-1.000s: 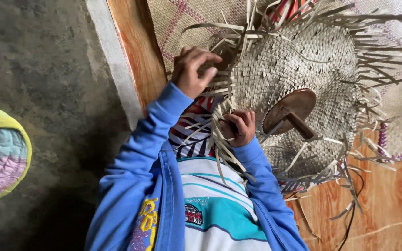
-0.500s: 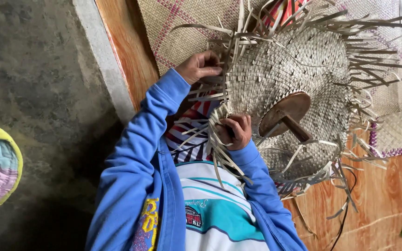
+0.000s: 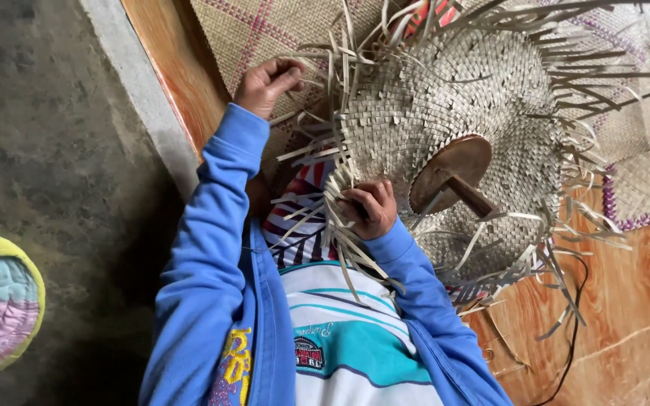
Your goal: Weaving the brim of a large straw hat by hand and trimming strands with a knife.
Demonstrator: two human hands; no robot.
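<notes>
Left hand (image 3: 266,84) has lifted toward 11 o'clock, pinching a strip (image 3: 311,64). Right hand (image 3: 369,208) stays clenched on the weave (image 3: 445,98) (a round wooden form (image 3: 451,171) sits at 3 o'clock).

Left hand (image 3: 265,84) pinching loose strips, right hand (image 3: 369,209) gripping woven straw hat (image 3: 445,98)

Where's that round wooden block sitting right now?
In the head view, the round wooden block lies right of centre on the half-woven straw piece, just right of the right hand, with a stick-like handle pointing to the lower right.
</notes>
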